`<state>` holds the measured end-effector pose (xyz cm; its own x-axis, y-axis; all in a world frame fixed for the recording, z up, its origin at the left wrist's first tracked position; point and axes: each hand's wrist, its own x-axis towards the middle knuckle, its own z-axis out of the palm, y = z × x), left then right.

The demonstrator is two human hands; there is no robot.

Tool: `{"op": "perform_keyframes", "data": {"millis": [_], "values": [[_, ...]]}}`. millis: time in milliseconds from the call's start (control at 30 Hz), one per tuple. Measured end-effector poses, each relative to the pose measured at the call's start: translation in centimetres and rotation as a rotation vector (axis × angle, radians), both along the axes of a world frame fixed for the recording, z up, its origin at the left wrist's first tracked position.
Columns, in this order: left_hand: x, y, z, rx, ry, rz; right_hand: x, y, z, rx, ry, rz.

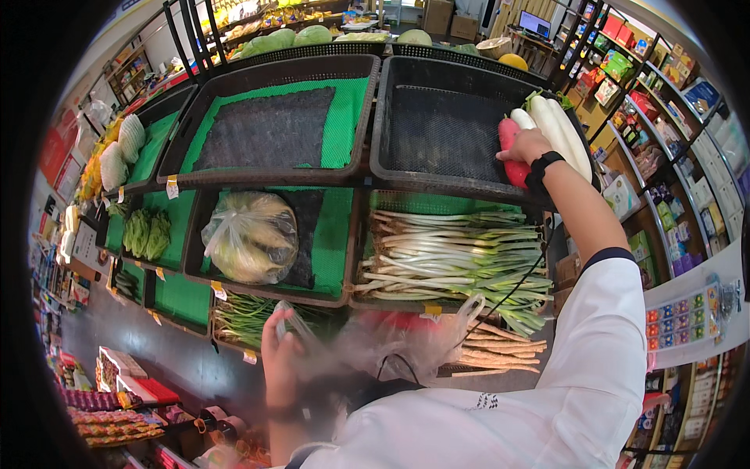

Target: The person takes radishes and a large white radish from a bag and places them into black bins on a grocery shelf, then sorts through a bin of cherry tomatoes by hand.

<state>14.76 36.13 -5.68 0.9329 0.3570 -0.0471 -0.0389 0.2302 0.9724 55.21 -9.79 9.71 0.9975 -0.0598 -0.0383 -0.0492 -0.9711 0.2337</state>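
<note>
My right hand (525,148) reaches into the upper right black crate (445,140) and rests on a red radish (515,171); whether the fingers grip it or only touch it, I cannot tell. Several long white radishes (562,132) lie beside it along the crate's right wall. Low in front of me my left hand (280,346) is closed on the handle of a clear plastic bag (404,343). The bag hangs at my chest, partly blurred, and something red shows through it.
Below the hand's crate lie leeks (445,258), above long brown roots (498,346). A bagged bundle of pale vegetables (252,237) sits in the middle crate. Lettuce (146,233) and green stalks (246,316) are to the left. A thin black cable (518,281) crosses the leeks. Stocked shelves (662,158) stand right.
</note>
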Motion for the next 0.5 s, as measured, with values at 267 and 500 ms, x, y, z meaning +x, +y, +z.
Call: {"op": "perform_keyframes", "data": {"millis": [267, 500], "values": [[-0.3, 0.0, 0.2, 0.028, -0.021, -0.019, -0.1, 0.1, 0.3, -0.034, 0.067, -0.008], [-3.1, 3.4, 0.3, 0.052, -0.1, -0.079, -7.3, 2.8, 4.7, 0.541, -0.262, 0.258]]}}
